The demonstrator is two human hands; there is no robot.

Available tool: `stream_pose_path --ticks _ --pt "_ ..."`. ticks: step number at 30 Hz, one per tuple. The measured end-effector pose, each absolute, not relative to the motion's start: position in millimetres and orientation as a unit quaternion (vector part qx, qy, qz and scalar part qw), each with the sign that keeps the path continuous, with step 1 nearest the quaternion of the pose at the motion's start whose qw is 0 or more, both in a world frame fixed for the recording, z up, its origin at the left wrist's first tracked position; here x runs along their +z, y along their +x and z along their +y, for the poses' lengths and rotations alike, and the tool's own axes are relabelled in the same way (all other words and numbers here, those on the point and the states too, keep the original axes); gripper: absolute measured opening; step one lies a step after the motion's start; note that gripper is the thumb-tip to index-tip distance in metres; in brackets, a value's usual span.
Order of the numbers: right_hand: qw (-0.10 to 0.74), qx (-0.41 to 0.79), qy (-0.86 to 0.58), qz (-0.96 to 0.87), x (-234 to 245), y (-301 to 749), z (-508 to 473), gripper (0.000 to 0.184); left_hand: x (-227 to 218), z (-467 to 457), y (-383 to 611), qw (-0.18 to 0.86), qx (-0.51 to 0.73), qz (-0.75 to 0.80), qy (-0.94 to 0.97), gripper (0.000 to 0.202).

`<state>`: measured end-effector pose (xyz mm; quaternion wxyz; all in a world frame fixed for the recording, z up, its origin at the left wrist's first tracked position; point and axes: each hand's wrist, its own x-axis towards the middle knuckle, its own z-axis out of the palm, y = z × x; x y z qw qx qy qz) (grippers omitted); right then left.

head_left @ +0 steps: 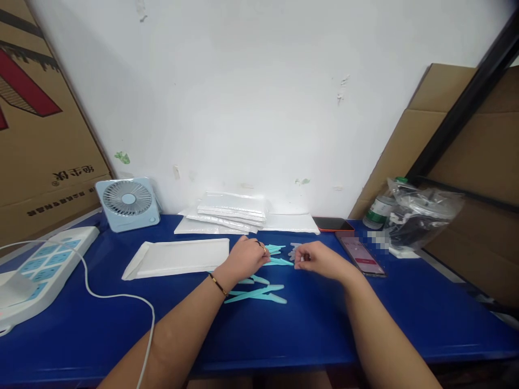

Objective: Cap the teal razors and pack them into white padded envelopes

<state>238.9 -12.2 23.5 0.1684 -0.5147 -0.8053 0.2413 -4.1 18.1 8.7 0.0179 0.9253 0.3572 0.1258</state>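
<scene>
My left hand (248, 258), a dark bracelet at its wrist, is closed on a thin turquoise eyebrow razor (279, 262) that points to the right. The razor's tip reaches the fingertips of my right hand (314, 259). Those fingers are pinched together, and what sits between them is too small and hidden to make out. Small translucent caps (293, 249) lie just behind them. More turquoise razors (274, 248) lie beyond my left hand. Nearer to me, several others (259, 294) lie crossed on the blue table, partly covered by my left wrist.
A white padded envelope (178, 256) lies left; a stack of envelopes (231, 208) rests by the wall. Further left are a blue fan (128, 202), a power strip (52, 265) and its white cable (121, 296). Phones (363, 256), a bottle (378, 210) and a plastic-wrapped item (417, 216) stand right.
</scene>
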Motion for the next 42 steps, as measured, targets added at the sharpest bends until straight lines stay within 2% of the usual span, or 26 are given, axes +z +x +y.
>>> stream_pose_path --ticks 5,9,15,20,25,28,32,34,36,39,42 --pt "0.225 0.134 -0.602 -0.754 11.5 254.1 4.3 0.018 7.1 32.3 -15.6 0.029 0.136 0.419 0.897 0.020" --pt "0.251 0.110 -0.580 -0.767 12.5 246.6 3.2 0.017 16.1 29.2 -26.0 0.087 0.111 0.386 0.912 0.016" --pt "0.259 0.173 -0.535 -0.785 19.3 231.0 -6.0 0.021 28.8 20.1 -35.4 0.121 -0.014 0.361 0.925 0.011" --pt "0.245 0.284 -0.470 -0.799 13.4 209.5 -12.5 0.026 27.7 15.0 -20.2 0.121 0.055 0.389 0.911 0.008" --pt "0.271 0.327 -0.475 -0.771 8.7 211.4 -9.1 0.025 24.6 17.5 -9.7 0.075 0.111 0.382 0.914 0.011" --pt "0.293 0.297 -0.521 -0.744 8.0 232.3 0.3 0.029 21.2 23.5 -6.8 0.064 0.111 0.411 0.903 0.015" --pt "0.277 0.178 -0.593 -0.734 5.7 251.8 9.2 0.029 25.3 27.8 -17.4 0.081 0.127 0.421 0.895 0.019" --pt "0.269 0.112 -0.608 -0.739 5.5 252.0 9.4 0.031 33.3 26.0 -32.0 0.098 0.099 0.423 0.896 0.025" --pt "0.272 0.079 -0.602 -0.747 6.8 248.2 7.6 0.031 41.4 22.4 -47.7 0.137 0.009 0.444 0.886 0.027" --pt "0.279 0.078 -0.585 -0.757 10.5 242.4 3.9 0.027 46.2 16.9 -60.3 0.200 -0.132 0.480 0.844 0.026" --pt "0.290 0.099 -0.580 -0.755 15.1 238.8 0.3 0.026 43.1 14.2 -56.5 0.187 -0.153 0.492 0.837 0.020"
